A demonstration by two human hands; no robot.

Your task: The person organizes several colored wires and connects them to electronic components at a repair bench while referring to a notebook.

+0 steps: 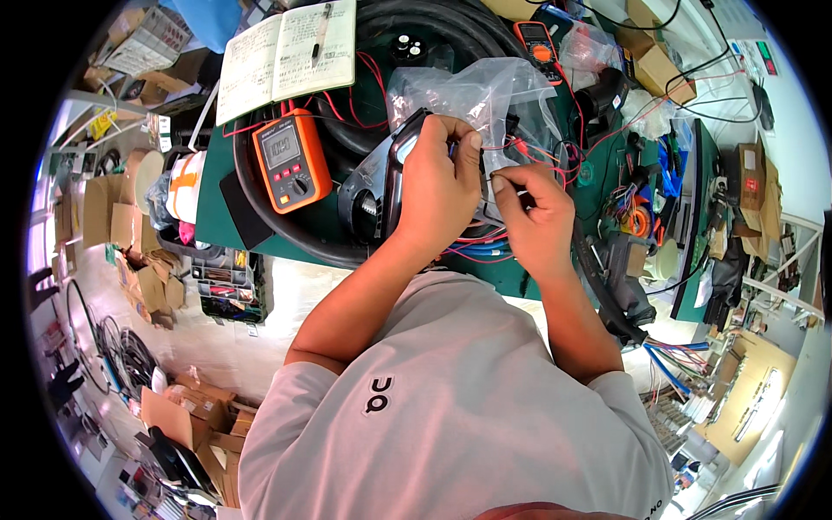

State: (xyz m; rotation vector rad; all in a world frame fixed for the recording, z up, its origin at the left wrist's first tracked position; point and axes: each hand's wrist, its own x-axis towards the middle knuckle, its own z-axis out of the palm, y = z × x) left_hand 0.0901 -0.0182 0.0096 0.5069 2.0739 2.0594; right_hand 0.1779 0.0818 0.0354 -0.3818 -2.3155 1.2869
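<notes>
Left hand (436,186) covers the middle of the black device (381,186); only its left edge and lower housing show. Right hand (535,217) closed over something too small to tell; fingertips hide it. Thin red wires (537,152) run behind the clear plastic bag (485,91), their ends lost there. Far orange meter (537,39) partly under the bag edge. Open notebook (286,56) cut at the far edge, writing too small to read. Near edge of the surface (260,238) hidden by forearms.
</notes>
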